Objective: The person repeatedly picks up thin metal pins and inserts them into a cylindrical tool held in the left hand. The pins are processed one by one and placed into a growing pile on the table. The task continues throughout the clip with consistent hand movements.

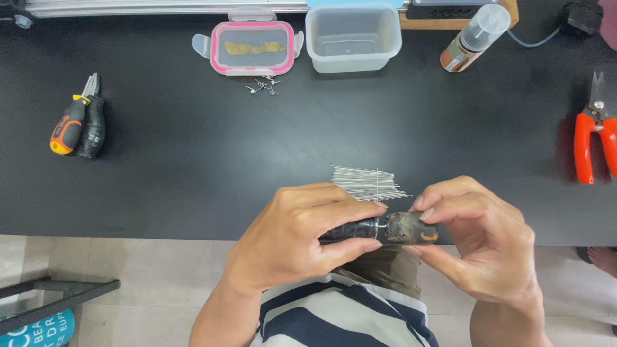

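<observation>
The left hand (292,238) is closed around a dark, cylindrical tool handle (350,229), thumb and fingers wrapped over it. The right hand (479,241) pinches a worn, dark brownish cap-like piece (411,228) between thumb and fingertips, right at the handle's metal end, so the two parts meet between the hands just above the near table edge. Just beyond the fingers lies a fanned bundle of thin metal wires (367,182) on the black table (193,173). Far to the right of the right hand lie red-handled cutters (594,138). Far left of the left hand rest orange-and-black pliers (78,122). Well beyond the hands stand a pink-rimmed lidded box (252,48), a clear tub (352,37), small bent pins (263,85) and a spray bottle (474,37).
</observation>
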